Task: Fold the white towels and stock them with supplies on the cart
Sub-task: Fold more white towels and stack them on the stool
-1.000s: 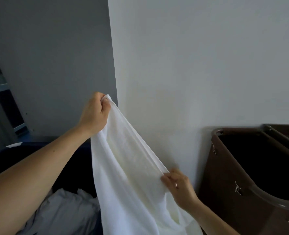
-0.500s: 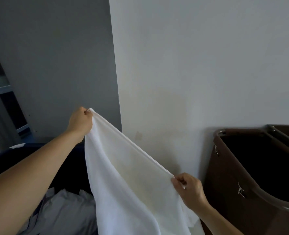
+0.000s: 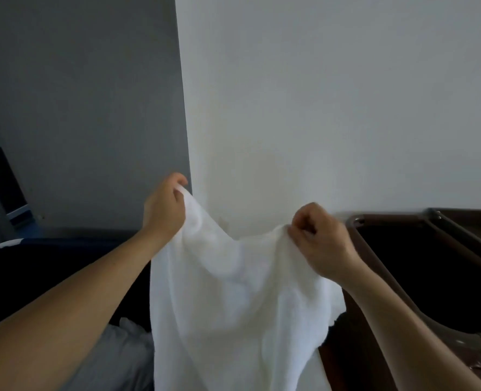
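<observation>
Two bare-handed grips hold one white towel [image 3: 233, 300] up at the centre of the head view, in front of a pale wall [image 3: 332, 108]. The left grip [image 3: 164, 207], just left of centre, curls its fingers over the towel's top edge and clamps a bunched corner; its forearm runs down to the lower left corner of the frame. The right grip [image 3: 322, 244], right of centre and slightly lower, pinches the same edge between thumb and curled fingers; its forearm runs to the lower right corner. Between the two grips the edge sags in a shallow dip, so the cloth is slack. Below them the towel hangs in soft folds to the bottom of the frame, its lower end out of sight.

At right a brown bin [image 3: 391, 218] stands against the wall, its inside dark; the towel's right side hangs in front of its near corner. A second brown bin [image 3: 470, 214] shows just beyond it at the far right edge. At lower left, crumpled grey linen [image 3: 120, 354] lies in a dark blue container [image 3: 36, 263], partly hidden by the left forearm and the towel. A darker grey panel [image 3: 78, 108] fills the upper left.
</observation>
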`<control>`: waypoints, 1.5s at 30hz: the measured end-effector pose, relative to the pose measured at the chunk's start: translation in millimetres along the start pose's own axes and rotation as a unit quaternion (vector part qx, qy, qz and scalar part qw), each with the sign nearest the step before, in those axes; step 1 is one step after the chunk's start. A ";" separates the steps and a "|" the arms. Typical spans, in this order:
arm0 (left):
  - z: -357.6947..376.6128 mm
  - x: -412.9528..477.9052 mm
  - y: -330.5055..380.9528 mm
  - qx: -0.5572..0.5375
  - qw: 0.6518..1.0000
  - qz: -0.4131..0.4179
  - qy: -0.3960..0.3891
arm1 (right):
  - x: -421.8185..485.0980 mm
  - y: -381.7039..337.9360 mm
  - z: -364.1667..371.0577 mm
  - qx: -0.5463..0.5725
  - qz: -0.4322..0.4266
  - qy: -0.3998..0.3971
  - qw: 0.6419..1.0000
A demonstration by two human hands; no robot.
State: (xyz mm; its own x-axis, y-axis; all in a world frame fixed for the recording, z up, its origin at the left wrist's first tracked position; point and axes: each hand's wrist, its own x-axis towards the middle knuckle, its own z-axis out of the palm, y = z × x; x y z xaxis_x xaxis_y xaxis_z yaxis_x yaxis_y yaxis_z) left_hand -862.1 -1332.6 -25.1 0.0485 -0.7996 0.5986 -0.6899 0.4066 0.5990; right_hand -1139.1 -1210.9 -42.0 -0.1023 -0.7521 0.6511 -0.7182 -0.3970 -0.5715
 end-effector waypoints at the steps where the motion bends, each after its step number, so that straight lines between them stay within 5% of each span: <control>1: 8.4 -8.8 10.8 -0.003 0.998 0.021 -0.051 | -1.8 0.9 7.0 -0.029 0.012 -0.071 0.997; 4: 30.3 -47.0 42.7 -0.085 0.974 0.041 -0.207 | -14.2 9.5 27.2 -0.057 0.033 -0.173 0.983; 8: 45.3 -81.1 61.8 -0.132 0.890 0.095 -0.426 | -20.5 15.8 32.3 -0.005 0.038 -0.154 0.987; 10: 48.5 -85.2 64.5 -0.068 0.881 0.121 -0.452 | -21.2 16.7 29.4 0.013 0.062 -0.140 0.988; 18: 47.3 -65.2 56.1 -0.039 0.912 0.178 -0.367 | -34.2 26.4 25.4 0.093 0.169 -0.113 0.975; 24: 23.0 28.7 96.3 -0.090 0.979 0.160 -0.092 | -4.1 19.4 -8.2 0.080 0.235 -0.023 0.968; 31: 3.3 100.9 164.0 -0.253 0.945 0.178 0.105 | 51.8 -45.6 -108.1 -0.017 0.031 0.188 0.982; 33: 17.1 88.4 149.5 -0.214 0.958 0.184 0.057 | 44.3 -34.1 -108.9 -0.106 0.036 0.149 0.982; 37: 56.5 39.0 62.2 -0.018 0.981 0.134 -0.139 | -3.5 28.0 -72.3 -0.254 0.130 -0.163 0.945; 40: 70.0 4.0 6.1 0.027 0.981 0.061 -0.182 | -33.8 60.6 -57.4 -0.161 0.200 -0.284 0.924; 45: 70.8 -16.9 -22.4 0.065 0.981 0.001 -0.185 | -54.0 82.2 -57.1 0.047 0.317 -0.332 0.887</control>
State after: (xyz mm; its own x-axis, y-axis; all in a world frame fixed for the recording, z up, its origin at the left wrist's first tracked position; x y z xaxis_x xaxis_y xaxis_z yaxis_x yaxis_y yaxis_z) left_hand -898.6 -1359.5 -86.3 -0.2014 -0.9140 0.3523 -0.7776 0.3679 0.5099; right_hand -1232.0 -1172.9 -95.6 -0.0150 -0.9718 -0.2355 -0.5977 0.1975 -0.7770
